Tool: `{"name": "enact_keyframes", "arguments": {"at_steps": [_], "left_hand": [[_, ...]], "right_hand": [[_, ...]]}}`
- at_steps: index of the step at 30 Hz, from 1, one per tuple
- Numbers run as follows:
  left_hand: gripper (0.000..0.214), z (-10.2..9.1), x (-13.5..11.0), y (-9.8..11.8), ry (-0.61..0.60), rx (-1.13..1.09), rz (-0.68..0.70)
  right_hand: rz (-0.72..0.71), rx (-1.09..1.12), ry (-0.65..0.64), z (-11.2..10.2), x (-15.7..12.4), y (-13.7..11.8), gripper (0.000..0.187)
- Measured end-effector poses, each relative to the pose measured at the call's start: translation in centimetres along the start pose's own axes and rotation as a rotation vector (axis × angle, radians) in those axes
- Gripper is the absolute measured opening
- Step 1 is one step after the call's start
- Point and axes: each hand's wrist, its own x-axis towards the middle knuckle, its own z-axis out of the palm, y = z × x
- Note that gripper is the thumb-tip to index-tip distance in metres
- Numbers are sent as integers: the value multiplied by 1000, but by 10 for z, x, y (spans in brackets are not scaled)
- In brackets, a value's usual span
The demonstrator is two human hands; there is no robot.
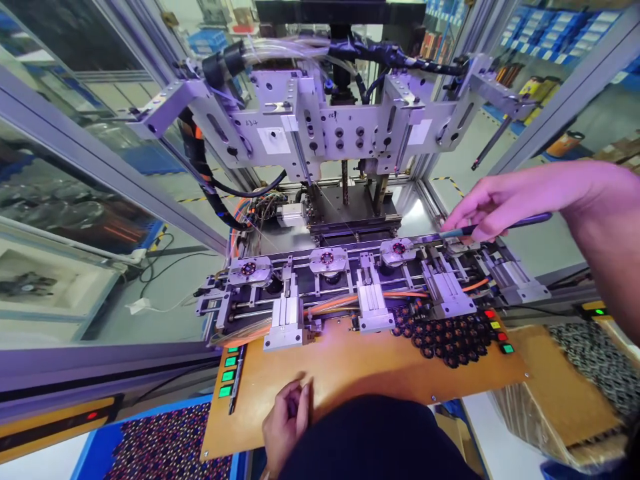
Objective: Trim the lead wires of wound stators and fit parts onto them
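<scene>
a slim pen-like tool (456, 233) lies pinched in the right hand (515, 200), its long axis nearly level, pointing leftward toward the third fixture (388, 255) from the left. the left hand (287, 420) is farther off, fingers curled, at the brown panel (350, 363); whether it grips anything cannot be told.

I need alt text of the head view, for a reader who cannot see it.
A person's right hand holds a slim dark tool at the right end of a row of metal fixtures. The loosely curled left hand is over an orange-brown panel bearing clustered black parts.
</scene>
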Motion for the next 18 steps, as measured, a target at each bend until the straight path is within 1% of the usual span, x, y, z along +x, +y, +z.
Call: {"name": "enact_keyframes", "arguments": {"at_steps": [2,3,6,9,11,15,18], "left_hand": [[40,0,0,2,6,-6,-27],[40,0,-1,2,4,-13,-33],[40,1,-1,-6,-9,-3,-25],[41,4,0,-15,-3,43,33],[42,4,1,-15,2,53,40],[43,1,1,-3,-24,19,-54],[46,-1,2,3,-32,36,-61]], "right_hand": [[96,-142,-104,-16,-7,14,36],[139,-181,-125,-23,-10,22,32],[231,-156,-85,-35,-16,44,21],[280,-106,-79,-36,-18,57,19],[291,-85,-82,-35,-19,61,21],[305,-58,-68,-34,-17,65,23],[319,-55,-64,-35,-15,68,23]]}}
